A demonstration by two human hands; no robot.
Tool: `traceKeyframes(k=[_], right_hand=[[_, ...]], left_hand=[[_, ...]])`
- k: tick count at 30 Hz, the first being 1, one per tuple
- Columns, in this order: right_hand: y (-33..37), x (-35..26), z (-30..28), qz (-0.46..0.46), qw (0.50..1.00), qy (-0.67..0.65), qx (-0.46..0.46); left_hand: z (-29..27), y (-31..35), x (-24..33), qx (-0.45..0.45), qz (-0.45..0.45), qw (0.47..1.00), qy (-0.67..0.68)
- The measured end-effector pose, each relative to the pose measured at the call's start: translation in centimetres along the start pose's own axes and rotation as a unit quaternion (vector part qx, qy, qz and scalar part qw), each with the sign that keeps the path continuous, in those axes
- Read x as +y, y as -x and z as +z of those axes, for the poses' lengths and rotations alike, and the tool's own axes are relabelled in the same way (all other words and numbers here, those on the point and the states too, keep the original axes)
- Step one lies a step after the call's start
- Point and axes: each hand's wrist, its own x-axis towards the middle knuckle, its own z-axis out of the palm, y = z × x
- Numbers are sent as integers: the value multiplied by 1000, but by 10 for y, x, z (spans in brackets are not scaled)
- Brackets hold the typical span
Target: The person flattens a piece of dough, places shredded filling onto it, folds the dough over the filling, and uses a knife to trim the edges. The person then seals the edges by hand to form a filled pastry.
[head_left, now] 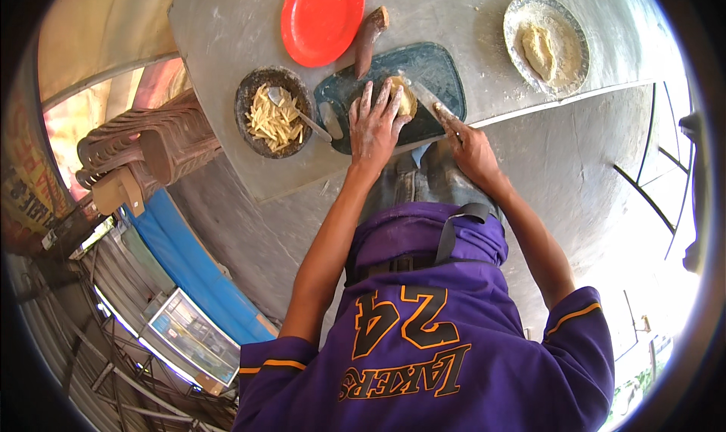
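Observation:
My left hand (372, 125), dusted with white powder, steadies a pale yellow tuber piece (409, 101) with its fingers stretched over it. The piece rests on a dark green tray (442, 65). In my right hand (470, 148) is a knife (429, 99), its blade beside the right end of the piece. Just beyond my left fingertips lies a brown-skinned tuber (367, 46) with a cut far end, overlapping the tray's far edge. A flat greyish strip (330, 120) sits at the tray's left side. The tuber piece's left part is hidden under my fingers.
Left of the tray, a dark speckled bowl (243, 103) holds pale cut sticks (268, 122) and a spoon (313, 127). A red plate (321, 20) lies beyond. At far right, a floury plate (572, 35) carries a dough-like lump (539, 52). Stacked brown chairs (151, 141) stand left of the table.

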Motion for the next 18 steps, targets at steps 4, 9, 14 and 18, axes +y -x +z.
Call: traceKeyframes(k=[4, 9, 14, 18], right_hand=[[8, -2, 10, 32, 998, 39, -25], [12, -2, 22, 65, 998, 15, -7], [28, -13, 38, 49, 989, -93, 102], [39, -21, 57, 72, 984, -80, 141]], left_hand=[[5, -1, 5, 4, -12, 1000, -21], [2, -4, 6, -41, 7, 999, -6], [-5, -6, -3, -87, 47, 995, 19], [-6, -7, -7, -100, 74, 992, -3]])
